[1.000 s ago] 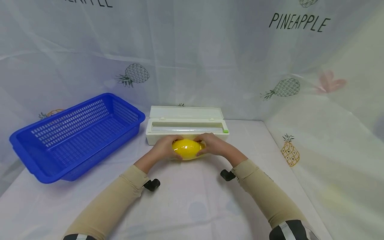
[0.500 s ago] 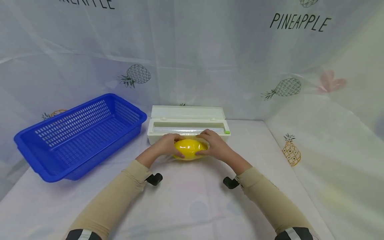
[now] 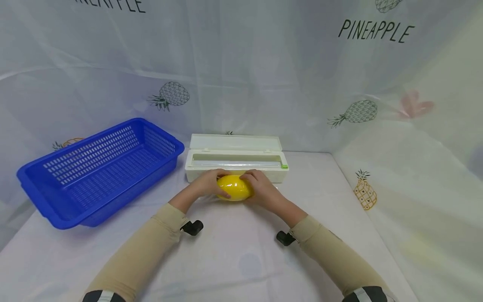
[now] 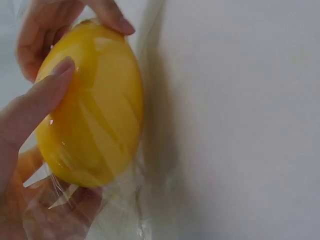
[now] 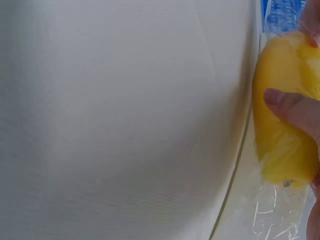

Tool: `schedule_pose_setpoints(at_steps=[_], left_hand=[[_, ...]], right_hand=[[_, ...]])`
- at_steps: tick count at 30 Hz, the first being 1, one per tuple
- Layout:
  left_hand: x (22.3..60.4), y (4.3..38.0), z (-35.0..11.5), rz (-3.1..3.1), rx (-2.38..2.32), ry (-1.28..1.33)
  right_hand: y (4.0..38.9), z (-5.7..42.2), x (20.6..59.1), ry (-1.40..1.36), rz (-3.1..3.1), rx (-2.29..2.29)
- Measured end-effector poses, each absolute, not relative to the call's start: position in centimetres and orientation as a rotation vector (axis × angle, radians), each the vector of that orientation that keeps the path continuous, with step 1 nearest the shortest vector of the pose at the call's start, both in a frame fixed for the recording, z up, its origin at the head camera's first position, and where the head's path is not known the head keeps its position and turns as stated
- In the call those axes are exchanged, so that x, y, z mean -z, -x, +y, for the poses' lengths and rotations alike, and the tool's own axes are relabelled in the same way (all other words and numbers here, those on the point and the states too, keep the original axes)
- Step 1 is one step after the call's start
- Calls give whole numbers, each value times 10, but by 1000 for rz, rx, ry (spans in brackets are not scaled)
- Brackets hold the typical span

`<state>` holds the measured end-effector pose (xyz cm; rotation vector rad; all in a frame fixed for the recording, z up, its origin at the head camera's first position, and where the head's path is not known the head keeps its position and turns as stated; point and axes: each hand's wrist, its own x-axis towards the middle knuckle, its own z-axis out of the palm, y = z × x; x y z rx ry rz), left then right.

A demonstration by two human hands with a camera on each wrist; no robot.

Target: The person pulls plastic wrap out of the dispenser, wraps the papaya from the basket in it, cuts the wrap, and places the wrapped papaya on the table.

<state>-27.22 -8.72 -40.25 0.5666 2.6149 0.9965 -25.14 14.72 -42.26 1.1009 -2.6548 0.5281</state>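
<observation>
A smooth yellow oval melon is held just in front of the white cling film dispenser. Clear cling film wraps over it, with loose film hanging past its end in both wrist views. My left hand grips one end, its thumb across the melon's side and its fingers partly hidden behind. From the other end my right hand holds it, with the thumb pressed along the film-covered skin in the right wrist view. A small stem end shows at the melon's tip there.
The dispenser's lid stands raised at the back, a film roll inside and a green slider at its right. A blue perforated basket stands on the left. White cloth covers the table and the walls behind.
My right hand has shifted slightly left and turned, its fingers now further round the melon's right end. The left hand keeps its grip. Dispenser and basket stay put.
</observation>
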Motion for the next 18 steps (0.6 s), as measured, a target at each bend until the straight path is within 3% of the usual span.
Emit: schedule_pose_setpoints(at_steps=[8, 18], left_hand=[[401, 261, -97, 2622, -1173, -552], [399, 232, -70, 3077, -857, -786]], right_hand=[[256, 147, 418, -1081, -2686, -540], [259, 148, 407, -1085, -2716, -565]])
